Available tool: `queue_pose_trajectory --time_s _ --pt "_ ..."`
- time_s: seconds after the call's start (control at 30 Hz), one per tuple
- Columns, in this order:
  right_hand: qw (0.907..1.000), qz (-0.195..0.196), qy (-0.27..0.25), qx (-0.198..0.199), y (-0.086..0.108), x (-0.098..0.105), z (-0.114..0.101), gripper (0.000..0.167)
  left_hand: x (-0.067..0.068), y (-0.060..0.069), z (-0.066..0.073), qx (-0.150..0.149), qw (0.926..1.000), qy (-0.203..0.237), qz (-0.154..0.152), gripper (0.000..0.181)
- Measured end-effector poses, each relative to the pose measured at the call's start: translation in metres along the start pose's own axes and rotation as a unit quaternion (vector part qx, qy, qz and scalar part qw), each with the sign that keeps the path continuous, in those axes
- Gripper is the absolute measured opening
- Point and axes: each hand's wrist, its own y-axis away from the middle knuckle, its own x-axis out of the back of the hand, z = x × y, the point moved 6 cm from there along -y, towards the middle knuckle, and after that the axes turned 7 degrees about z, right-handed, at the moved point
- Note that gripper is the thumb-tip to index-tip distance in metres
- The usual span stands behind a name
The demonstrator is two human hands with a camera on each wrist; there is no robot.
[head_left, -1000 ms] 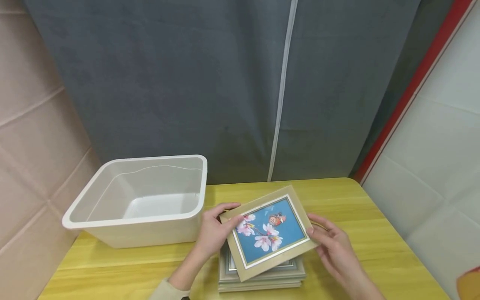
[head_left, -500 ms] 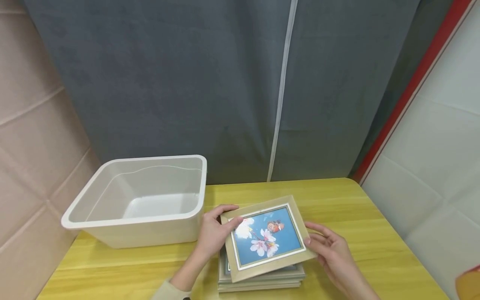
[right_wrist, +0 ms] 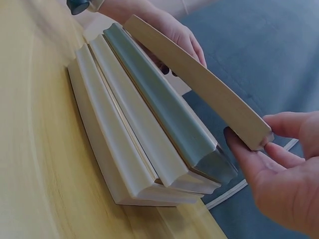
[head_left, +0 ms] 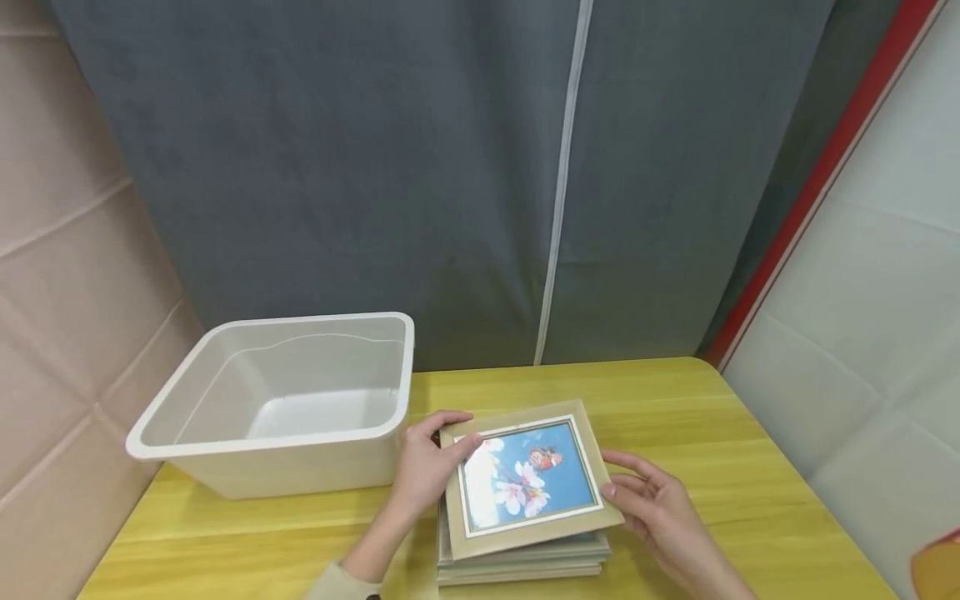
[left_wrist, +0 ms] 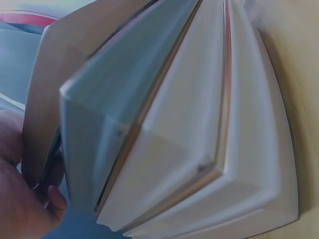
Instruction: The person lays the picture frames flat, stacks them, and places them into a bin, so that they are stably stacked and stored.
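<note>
Both hands hold a beige picture frame [head_left: 529, 482] with pink blossoms and an orange butterfly on blue; glare whitens its left part. The left hand [head_left: 426, 461] grips the left edge, thumb on the front. The right hand [head_left: 660, 512] pinches the right edge between thumb and fingers. Beneath lies a stack of several frames [head_left: 525, 567]. In the right wrist view a gap separates the held frame [right_wrist: 199, 82] from the blue-green frame [right_wrist: 159, 97] on top of the stack. Paler frames [left_wrist: 184, 119] lie under it in the left wrist view.
A white plastic tub [head_left: 300, 458] stands left of the stack on the yellow wooden table [head_left: 720, 467]. Behind the table hangs a grey curtain [head_left: 375, 167]. Something orange and red [head_left: 937, 571] shows at the lower right edge.
The held frame has come down closer to the stack and turned to lie straighter over it. The right hand has shifted slightly left and down with it; the left hand keeps its grip.
</note>
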Motion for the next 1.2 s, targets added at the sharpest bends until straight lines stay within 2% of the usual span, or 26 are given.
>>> queue_pose_trajectory --time_s 0.1,0.23,0.37,0.57,0.83,0.97,1.2 --pt "0.9997 -0.012 0.007 -0.019 0.001 0.0 0.002 0.048 0.0 -0.001 -0.001 -0.006 0.9999 -0.011 -0.009 0.026" --pt "0.9989 -0.024 0.031 -0.026 0.004 0.0 0.003 0.055 -0.001 -0.003 -0.005 -0.007 0.9993 -0.024 -0.028 0.026" --pt "0.9961 -0.022 0.083 -0.022 0.005 0.001 0.004 0.063 -0.002 -0.005 -0.007 -0.009 0.9987 -0.033 -0.037 0.026" --pt "0.9861 -0.019 0.165 -0.006 0.008 0.001 0.002 0.064 -0.003 -0.006 -0.01 -0.017 0.9978 -0.042 -0.049 0.024" --pt "0.9812 -0.048 0.187 0.014 0.01 -0.001 0.001 0.069 -0.005 -0.009 -0.01 -0.036 0.9945 -0.079 -0.059 0.022" --pt "0.9802 -0.053 0.19 0.013 0.01 -0.001 0.001 0.068 -0.006 -0.01 -0.014 -0.033 0.994 -0.082 -0.064 0.023" --pt "0.9766 -0.085 0.194 0.037 0.01 -0.001 0.0 0.057 -0.006 -0.01 -0.018 -0.011 0.9946 -0.067 -0.078 0.024"
